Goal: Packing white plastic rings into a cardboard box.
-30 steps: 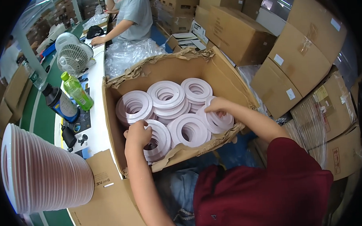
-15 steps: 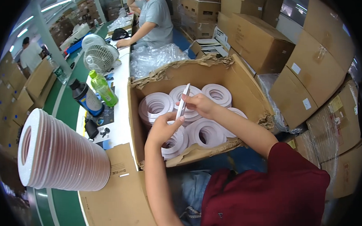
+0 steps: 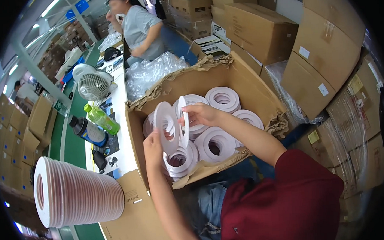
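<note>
My left hand (image 3: 153, 146) is closed on the edge of a flat pale pinkish-white ring (image 3: 171, 148), which stands upright with its face partly showing. My right hand (image 3: 203, 114) pinches a second pale ring (image 3: 184, 133), seen almost edge-on, close to the right of the first. Both rings are above an open cardboard box (image 3: 250, 81) with torn top edges. Inside it, several stacks of similar rings (image 3: 203, 151) stand side by side. A tall stack of rings (image 3: 82, 197) stands left of my left forearm, on a sheet of cardboard (image 3: 132, 217).
Along the left table stand a green bottle (image 3: 103, 119), a dark bottle (image 3: 87, 131) and a white fan (image 3: 92, 85). Clear plastic wrap (image 3: 153, 72) lies beyond the box. A co-worker (image 3: 141, 30) is behind it. Large cartons (image 3: 321, 45) are stacked at the right.
The thin pieces held together between my hands are now apart as two rings, one in each hand. My left hand has moved left, turning its ring's face into view. The view has shifted.
</note>
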Tool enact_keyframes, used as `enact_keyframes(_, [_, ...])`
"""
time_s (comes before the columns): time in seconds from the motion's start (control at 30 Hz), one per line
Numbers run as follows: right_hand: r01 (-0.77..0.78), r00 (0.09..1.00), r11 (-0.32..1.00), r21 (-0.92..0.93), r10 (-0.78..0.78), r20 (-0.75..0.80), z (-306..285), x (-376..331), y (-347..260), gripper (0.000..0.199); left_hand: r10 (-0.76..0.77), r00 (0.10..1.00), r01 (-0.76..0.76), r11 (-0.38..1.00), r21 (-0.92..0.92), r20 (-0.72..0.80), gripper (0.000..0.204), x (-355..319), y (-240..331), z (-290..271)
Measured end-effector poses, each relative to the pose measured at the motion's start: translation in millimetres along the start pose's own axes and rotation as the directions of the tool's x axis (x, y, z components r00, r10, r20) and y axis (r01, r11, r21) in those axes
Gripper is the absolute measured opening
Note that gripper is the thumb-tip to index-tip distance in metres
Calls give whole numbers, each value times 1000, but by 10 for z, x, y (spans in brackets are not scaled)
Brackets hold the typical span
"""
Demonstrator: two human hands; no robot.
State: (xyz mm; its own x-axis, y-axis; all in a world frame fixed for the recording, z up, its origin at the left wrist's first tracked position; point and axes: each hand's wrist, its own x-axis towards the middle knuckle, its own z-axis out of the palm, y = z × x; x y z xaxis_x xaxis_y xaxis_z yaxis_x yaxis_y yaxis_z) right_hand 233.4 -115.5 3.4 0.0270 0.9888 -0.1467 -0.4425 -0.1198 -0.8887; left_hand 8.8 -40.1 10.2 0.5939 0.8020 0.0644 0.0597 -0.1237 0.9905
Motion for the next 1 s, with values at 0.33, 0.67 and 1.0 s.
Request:
enact_keyframes(0.33, [-41, 991, 939, -342, -6, -135, -152, 10, 22, 39, -236, 960, 171, 921, -350, -149, 59, 6, 44, -25])
enact_keyframes(0.67, [233, 965, 940, -250, -255, -60, -125, 89, 113, 30, -220, 948, 153, 948, -280, -228, 54, 51, -27, -67])
enact_keyframes(1.0, [569, 786, 710, -416, -618, 20, 34, -115, -137, 40, -222, 936, 71, 880, -469, -275, 49, 55, -32, -71])
